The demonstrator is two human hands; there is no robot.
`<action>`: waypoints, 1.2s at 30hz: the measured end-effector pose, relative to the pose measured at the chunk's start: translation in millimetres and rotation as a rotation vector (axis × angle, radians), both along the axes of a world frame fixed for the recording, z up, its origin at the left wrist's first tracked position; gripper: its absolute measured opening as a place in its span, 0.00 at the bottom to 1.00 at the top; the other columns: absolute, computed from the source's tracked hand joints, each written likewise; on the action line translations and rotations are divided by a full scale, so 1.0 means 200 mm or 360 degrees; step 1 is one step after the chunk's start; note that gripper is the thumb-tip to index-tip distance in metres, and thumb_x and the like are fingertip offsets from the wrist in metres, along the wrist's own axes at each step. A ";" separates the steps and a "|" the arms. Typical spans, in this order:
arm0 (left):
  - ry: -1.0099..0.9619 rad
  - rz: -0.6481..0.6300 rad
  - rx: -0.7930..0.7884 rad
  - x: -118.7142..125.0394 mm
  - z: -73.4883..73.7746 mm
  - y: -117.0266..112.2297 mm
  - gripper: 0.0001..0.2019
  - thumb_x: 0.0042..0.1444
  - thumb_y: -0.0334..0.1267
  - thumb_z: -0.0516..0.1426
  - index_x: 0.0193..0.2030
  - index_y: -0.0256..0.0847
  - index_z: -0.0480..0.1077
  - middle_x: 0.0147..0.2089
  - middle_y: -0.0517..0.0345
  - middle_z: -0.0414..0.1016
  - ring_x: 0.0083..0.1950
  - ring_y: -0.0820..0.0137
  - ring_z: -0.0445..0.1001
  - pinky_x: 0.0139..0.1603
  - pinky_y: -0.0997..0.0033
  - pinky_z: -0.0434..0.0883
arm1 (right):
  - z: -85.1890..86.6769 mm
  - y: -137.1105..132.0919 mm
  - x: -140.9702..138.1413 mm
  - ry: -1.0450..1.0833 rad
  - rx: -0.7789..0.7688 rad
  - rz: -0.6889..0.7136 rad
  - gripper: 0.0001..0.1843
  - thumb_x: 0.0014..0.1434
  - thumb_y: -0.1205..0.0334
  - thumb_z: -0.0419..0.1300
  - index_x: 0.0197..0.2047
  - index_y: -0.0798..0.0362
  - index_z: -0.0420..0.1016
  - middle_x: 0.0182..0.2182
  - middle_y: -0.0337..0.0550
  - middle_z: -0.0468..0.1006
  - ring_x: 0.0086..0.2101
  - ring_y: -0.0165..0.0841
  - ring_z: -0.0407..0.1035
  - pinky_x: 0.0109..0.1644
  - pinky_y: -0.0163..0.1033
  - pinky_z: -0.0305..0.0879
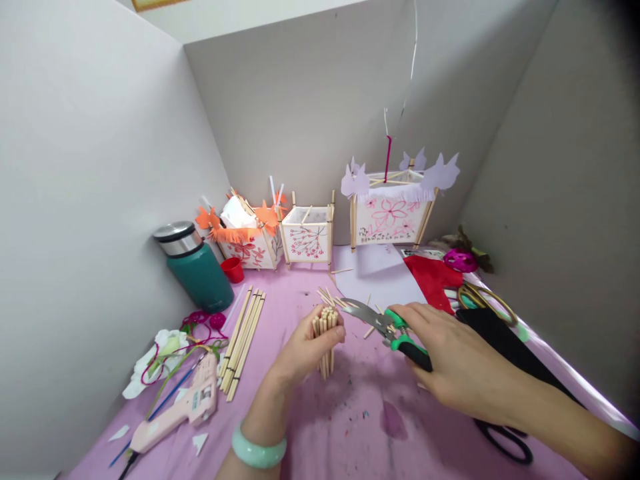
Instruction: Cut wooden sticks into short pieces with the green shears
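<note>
My left hand [313, 339] is closed around an upright bundle of thin wooden sticks [326, 323], whose ends show above and below the fingers. In my right hand [443, 343] are pruning shears [395, 330] with green and black handles. Their curved blades point left, just above and to the right of the bundle, and look apart from it. Several loose short sticks [369, 331] lie on the pink table covering behind and below the blades.
At the back stand paper lanterns [307, 241], one hung by a wire [389, 160]. On the left are a teal bottle [200, 273], red cup [233, 270], tied stick frames [243, 343] and a pink glue gun [175, 410]. Gold-handled scissors [487, 301] and red cloth [433, 280] lie right.
</note>
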State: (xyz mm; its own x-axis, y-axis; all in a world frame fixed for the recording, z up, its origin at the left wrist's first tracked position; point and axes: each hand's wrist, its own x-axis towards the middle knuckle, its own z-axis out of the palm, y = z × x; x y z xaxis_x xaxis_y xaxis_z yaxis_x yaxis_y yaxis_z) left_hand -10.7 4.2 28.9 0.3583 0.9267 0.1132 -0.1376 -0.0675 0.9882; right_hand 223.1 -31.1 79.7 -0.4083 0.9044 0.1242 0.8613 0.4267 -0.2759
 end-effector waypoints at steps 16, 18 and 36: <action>-0.0010 -0.0010 -0.0043 0.01 -0.05 0.02 0.15 0.53 0.48 0.62 0.33 0.35 0.74 0.29 0.55 0.74 0.32 0.71 0.71 0.35 0.71 0.67 | 0.01 0.00 -0.06 -0.0170 0.0363 0.0153 0.29 0.52 0.65 0.58 0.58 0.58 0.64 0.48 0.57 0.71 0.46 0.50 0.64 0.47 0.55 0.61; -0.0014 0.0014 -0.0053 0.01 -0.06 0.02 0.16 0.52 0.49 0.63 0.31 0.35 0.74 0.29 0.55 0.74 0.31 0.71 0.71 0.34 0.72 0.67 | 0.02 0.01 -0.06 -0.0191 0.0381 0.0156 0.28 0.52 0.64 0.58 0.57 0.59 0.64 0.48 0.58 0.71 0.46 0.50 0.64 0.47 0.55 0.61; -0.0056 -0.0099 0.0018 0.02 -0.04 0.02 0.16 0.53 0.49 0.62 0.32 0.35 0.76 0.28 0.53 0.75 0.31 0.69 0.71 0.37 0.69 0.67 | 0.09 0.01 -0.05 -0.0155 0.0303 0.0230 0.24 0.50 0.65 0.60 0.52 0.54 0.66 0.45 0.52 0.72 0.44 0.46 0.65 0.45 0.51 0.61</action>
